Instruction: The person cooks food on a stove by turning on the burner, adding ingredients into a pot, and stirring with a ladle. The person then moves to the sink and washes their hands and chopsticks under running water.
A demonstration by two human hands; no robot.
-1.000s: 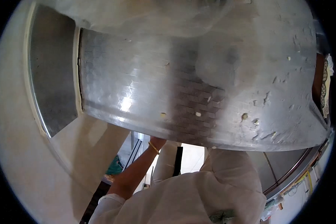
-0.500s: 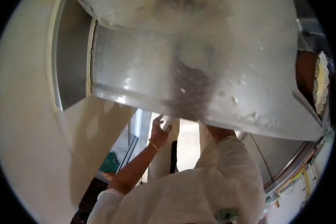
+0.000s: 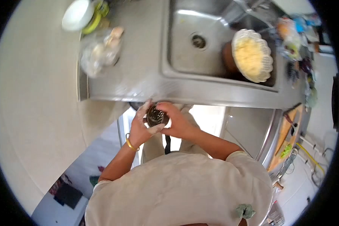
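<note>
In front of my body, just below the counter's front edge, both hands hold a small dark round piece (image 3: 156,116) with pale dots or holes across its face. My left hand (image 3: 141,126), with a whitish coating on its fingers and a yellow bangle at the wrist, wraps around its left side. On the opposite side my right hand (image 3: 176,121) grips it, fingers curled over the upper rim. The hands hide part of its outline.
A steel sink (image 3: 199,62) holds a white scalloped basket (image 3: 267,56) of yellow food. Plastic bags (image 3: 100,56) and a white bowl (image 3: 77,16) sit on the left counter. A wooden board (image 3: 286,135) lies at the right.
The view has lifted, showing the sink. My left hand held nothing and my right was hidden under the counter edge; now both hold the dark round piece.
</note>
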